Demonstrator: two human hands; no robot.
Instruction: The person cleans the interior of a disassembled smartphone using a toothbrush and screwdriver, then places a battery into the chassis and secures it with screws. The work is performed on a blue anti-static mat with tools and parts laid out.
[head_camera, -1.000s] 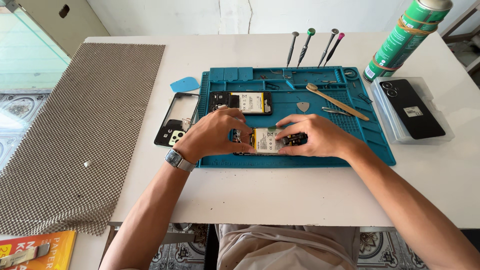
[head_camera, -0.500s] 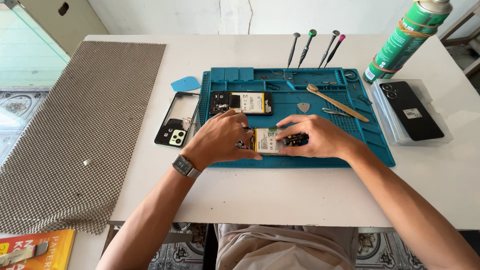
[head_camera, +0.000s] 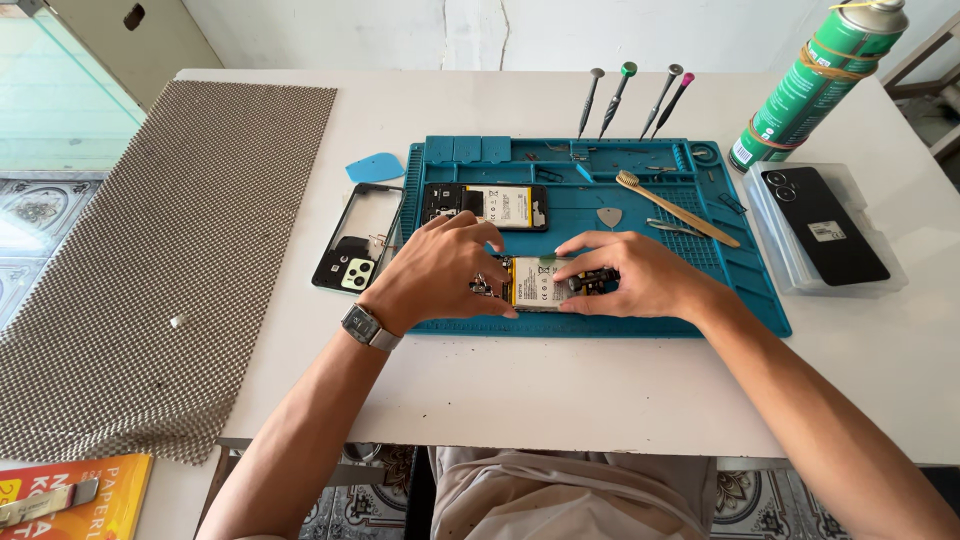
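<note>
Left hand (head_camera: 440, 270) and right hand (head_camera: 635, 275) are pinching opposite ends of the opened phone (head_camera: 545, 283), fingers curled, on the blue repair mat (head_camera: 740, 290).

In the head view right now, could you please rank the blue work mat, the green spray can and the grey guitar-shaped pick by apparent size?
1. blue work mat
2. green spray can
3. grey pick

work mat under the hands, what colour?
Teal blue. The mat lies under the opened phone that both hands touch; the head view shows it plainly.
</note>
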